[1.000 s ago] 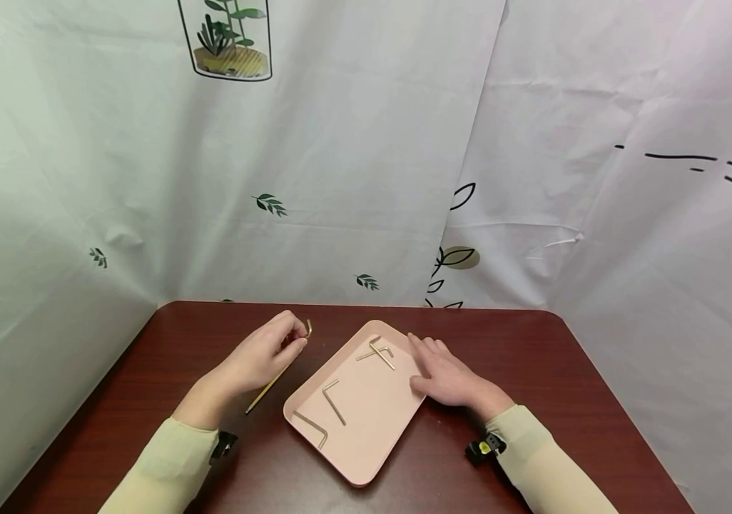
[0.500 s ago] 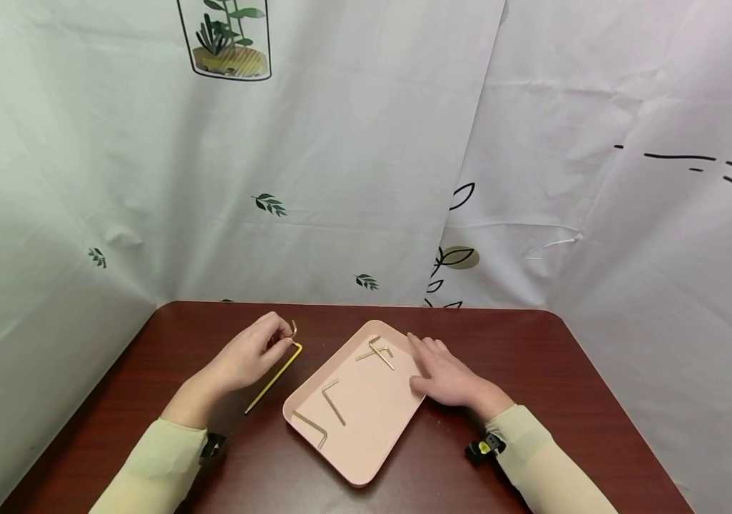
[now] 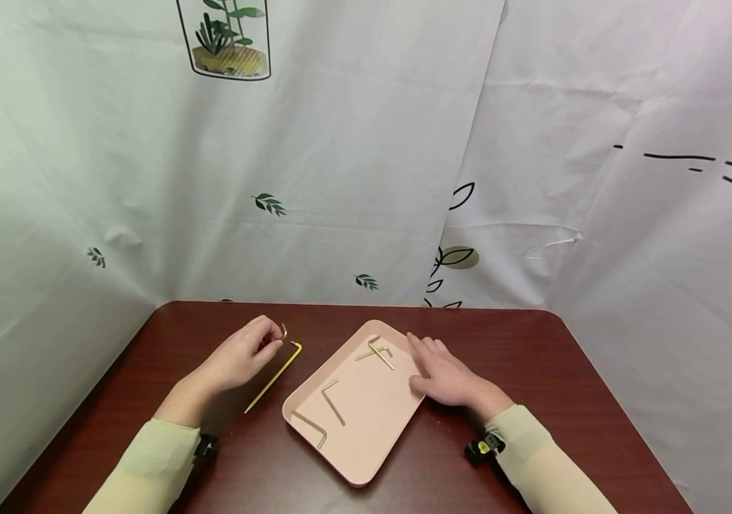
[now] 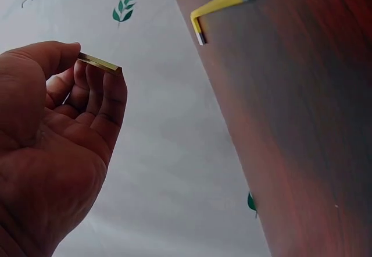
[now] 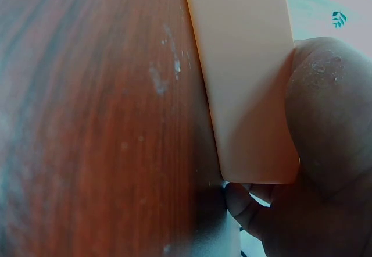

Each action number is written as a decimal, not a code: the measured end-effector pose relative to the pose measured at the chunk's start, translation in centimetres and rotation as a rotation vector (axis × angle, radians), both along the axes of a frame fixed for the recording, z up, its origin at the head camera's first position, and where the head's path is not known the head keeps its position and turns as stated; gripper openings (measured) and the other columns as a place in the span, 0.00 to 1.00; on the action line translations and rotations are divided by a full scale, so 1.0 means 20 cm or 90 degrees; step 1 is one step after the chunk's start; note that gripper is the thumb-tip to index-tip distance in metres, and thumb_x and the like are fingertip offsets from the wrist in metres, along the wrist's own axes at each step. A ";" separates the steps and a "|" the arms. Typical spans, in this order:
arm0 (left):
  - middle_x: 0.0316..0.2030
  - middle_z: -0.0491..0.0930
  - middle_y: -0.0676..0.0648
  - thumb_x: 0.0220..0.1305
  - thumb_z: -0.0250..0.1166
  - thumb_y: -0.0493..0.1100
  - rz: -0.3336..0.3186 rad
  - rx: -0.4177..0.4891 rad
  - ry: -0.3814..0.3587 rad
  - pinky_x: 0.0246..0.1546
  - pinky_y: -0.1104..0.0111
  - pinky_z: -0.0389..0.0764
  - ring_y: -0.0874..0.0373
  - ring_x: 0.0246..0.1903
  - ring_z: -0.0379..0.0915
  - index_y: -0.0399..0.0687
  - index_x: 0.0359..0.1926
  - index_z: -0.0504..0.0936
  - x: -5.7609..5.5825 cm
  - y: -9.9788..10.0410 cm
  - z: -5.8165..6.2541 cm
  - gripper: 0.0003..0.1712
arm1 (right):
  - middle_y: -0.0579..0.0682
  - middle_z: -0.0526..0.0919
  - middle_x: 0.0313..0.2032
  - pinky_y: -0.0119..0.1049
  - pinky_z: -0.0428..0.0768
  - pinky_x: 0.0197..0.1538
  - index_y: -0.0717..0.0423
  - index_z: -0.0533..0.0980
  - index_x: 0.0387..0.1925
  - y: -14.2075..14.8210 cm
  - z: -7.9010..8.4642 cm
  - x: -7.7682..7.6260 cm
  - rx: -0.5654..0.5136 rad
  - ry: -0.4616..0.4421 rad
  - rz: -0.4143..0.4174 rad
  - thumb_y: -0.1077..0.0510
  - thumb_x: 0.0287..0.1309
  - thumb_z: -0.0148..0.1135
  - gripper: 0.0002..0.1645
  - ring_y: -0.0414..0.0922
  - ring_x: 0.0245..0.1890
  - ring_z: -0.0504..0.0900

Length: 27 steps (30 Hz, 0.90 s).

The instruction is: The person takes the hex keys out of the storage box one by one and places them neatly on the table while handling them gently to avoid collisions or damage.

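My left hand [image 3: 245, 351] pinches a short brass-coloured hex key [image 4: 100, 63] between thumb and fingertips, above the left side of the table. Its bent end sticks out past the fingers in the head view. On the table just right of that hand lies a long yellow hex key [image 3: 274, 377], its short leg at the far end. In the middle, a pink tray [image 3: 375, 421] sits at an angle with several hex keys [image 3: 334, 402] inside. My right hand [image 3: 448, 375] rests on the tray's right corner, thumb over the rim and fingers spread; its palm hides that corner.
The dark red-brown wooden table [image 3: 520, 357] has rounded far corners. White fabric [image 3: 366, 178] printed with leaves hangs behind it and on both sides. Black devices [image 3: 485, 448] are strapped at both wrists.
My left hand has drawn back to the left with the brass hex key, uncovering the far end of the yellow hex key. The right hand and tray have stayed put.
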State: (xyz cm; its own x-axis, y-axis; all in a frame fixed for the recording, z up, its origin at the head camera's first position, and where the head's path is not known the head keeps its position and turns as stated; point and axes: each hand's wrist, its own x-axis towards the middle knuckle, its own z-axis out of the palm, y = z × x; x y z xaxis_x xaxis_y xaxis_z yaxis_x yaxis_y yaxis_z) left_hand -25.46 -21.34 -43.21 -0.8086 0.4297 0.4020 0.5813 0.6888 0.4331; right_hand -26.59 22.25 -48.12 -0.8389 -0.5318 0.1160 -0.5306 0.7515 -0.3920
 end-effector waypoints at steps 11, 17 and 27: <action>0.42 0.79 0.52 0.74 0.69 0.31 0.017 -0.019 -0.012 0.41 0.60 0.79 0.57 0.39 0.75 0.45 0.43 0.81 -0.02 -0.04 -0.05 0.07 | 0.56 0.75 0.57 0.51 0.75 0.62 0.67 0.58 0.85 0.00 0.00 0.00 0.003 0.003 -0.001 0.51 0.63 0.64 0.54 0.53 0.56 0.70; 0.42 0.80 0.51 0.73 0.69 0.31 0.023 -0.024 -0.010 0.43 0.59 0.79 0.58 0.39 0.74 0.45 0.42 0.81 -0.04 -0.07 -0.08 0.07 | 0.55 0.75 0.56 0.50 0.75 0.61 0.67 0.57 0.85 -0.01 0.01 0.00 0.004 0.002 0.000 0.52 0.63 0.63 0.54 0.51 0.56 0.69; 0.43 0.81 0.50 0.72 0.71 0.32 0.026 -0.047 -0.043 0.45 0.55 0.80 0.56 0.41 0.77 0.43 0.42 0.81 -0.05 -0.09 -0.11 0.06 | 0.55 0.76 0.57 0.50 0.75 0.61 0.66 0.58 0.86 0.00 0.01 0.00 0.001 -0.002 -0.002 0.52 0.63 0.64 0.54 0.52 0.56 0.70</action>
